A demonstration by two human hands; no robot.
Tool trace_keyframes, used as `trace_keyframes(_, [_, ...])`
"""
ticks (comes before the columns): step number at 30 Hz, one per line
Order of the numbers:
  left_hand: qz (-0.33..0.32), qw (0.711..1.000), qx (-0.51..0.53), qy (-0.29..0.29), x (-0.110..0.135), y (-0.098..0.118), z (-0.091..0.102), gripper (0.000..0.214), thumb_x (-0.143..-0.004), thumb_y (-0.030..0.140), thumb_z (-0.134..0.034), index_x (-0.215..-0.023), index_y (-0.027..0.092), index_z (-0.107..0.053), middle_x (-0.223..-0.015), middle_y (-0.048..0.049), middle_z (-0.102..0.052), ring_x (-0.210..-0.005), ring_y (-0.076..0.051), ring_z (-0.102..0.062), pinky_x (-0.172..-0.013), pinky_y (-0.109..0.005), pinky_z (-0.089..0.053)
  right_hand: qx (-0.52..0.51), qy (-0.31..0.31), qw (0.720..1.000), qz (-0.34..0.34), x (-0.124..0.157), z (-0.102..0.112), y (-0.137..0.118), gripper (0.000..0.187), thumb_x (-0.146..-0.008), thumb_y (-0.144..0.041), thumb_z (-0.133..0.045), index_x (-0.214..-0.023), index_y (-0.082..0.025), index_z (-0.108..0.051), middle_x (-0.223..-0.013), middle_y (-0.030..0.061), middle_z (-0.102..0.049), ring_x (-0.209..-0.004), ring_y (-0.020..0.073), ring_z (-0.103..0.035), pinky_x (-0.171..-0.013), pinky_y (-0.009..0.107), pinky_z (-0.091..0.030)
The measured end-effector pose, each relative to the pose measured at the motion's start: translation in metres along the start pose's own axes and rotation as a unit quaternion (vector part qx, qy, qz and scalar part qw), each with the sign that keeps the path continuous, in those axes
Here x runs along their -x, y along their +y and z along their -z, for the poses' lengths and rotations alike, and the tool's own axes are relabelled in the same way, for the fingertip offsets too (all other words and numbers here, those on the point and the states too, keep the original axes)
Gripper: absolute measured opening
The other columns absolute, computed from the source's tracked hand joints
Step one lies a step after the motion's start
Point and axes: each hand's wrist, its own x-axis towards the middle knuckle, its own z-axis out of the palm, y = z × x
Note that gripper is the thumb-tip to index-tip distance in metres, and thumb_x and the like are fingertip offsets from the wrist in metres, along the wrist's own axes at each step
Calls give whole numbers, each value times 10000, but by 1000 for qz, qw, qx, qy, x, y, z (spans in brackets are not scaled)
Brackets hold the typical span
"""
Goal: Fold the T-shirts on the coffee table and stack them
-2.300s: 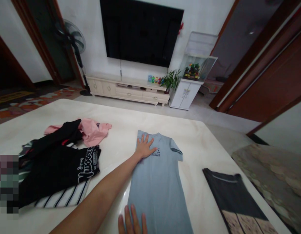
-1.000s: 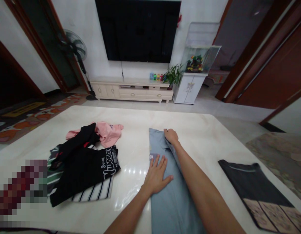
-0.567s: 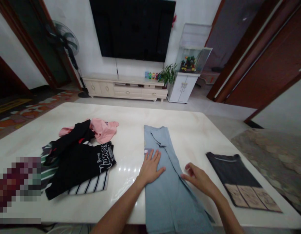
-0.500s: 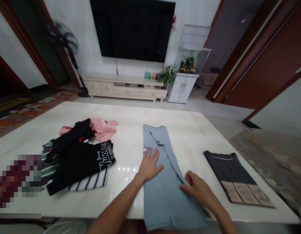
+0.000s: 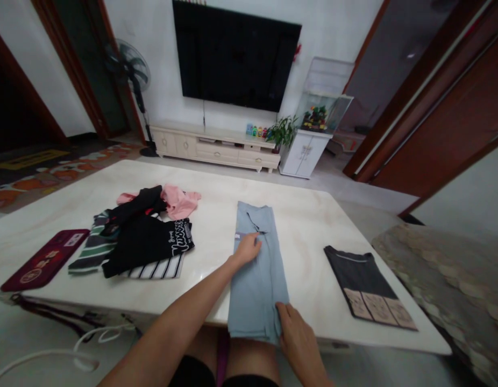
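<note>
A light blue shirt (image 5: 255, 290), folded into a long strip, lies on the white table (image 5: 208, 215) with its lower end past the front edge. My left hand (image 5: 248, 248) is closed on the fabric just below the neck opening, beside a small dark label. Lower down, my right hand (image 5: 296, 333) grips the shirt's right edge near the hem; part of its thumb side is hidden. Off to the right, a dark grey shirt (image 5: 365, 274) with a beige printed panel lies flat and neatly folded.
On the left are heaped a black garment (image 5: 146, 244), a pink garment (image 5: 180, 201), a green-striped garment (image 5: 93, 250) and a white striped one (image 5: 164, 267). A maroon flat item (image 5: 45, 260) lies near the table's left front edge. White cable (image 5: 83, 357) hangs below.
My left hand has gone from lying flat with spread fingers to closing on the fabric. My right hand has moved down the edge and gripped it. The shirt's right side looks narrower and straighter.
</note>
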Motion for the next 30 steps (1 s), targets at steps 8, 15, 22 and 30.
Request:
trace_keyframes(8, [239, 959, 150, 20, -80, 9, -7, 327, -864, 329, -524, -1138, 151, -517, -1122, -80, -553, -937, -189, -573, -783, -393, -500, -108, 100, 987, 66, 22, -69, 33, 538, -660, -42, -431, -1181, -126, -533, -1307, 126, -478, -1211, 218, -446, -993, 352, -400])
trace_keyframes(15, [284, 943, 171, 41, -115, 12, -7, 334, -863, 323, -525, -1147, 149, -513, -1139, -87, -545, -959, -198, -566, -800, -401, -493, -125, 164, 973, 107, 22, -116, 49, 727, -598, -40, -436, -1320, -132, -423, -1317, 123, -482, -1212, 260, -442, -968, 408, -424])
trace_keyframes(22, [182, 978, 92, 49, -131, 21, -2, 299, -868, 304, -514, -1130, 159, -515, -1070, -66, -580, -891, -171, -588, -750, -351, -507, -61, 183, 975, 113, 21, -102, 28, 912, -613, -31, -379, -1443, -209, -46, -1377, 118, -415, -1260, 302, -378, -901, 477, -435])
trace_keyframes(30, [125, 979, -118, 105, -102, 0, 20, 508, -724, 97, -553, -1210, 118, -407, -1043, -151, -617, -979, -267, -586, -785, -337, -462, -6, 187, 975, 116, 23, -112, 22, 726, -841, -379, -345, -1440, -182, 13, -1254, 115, -548, -1137, 278, -523, -877, 442, -432])
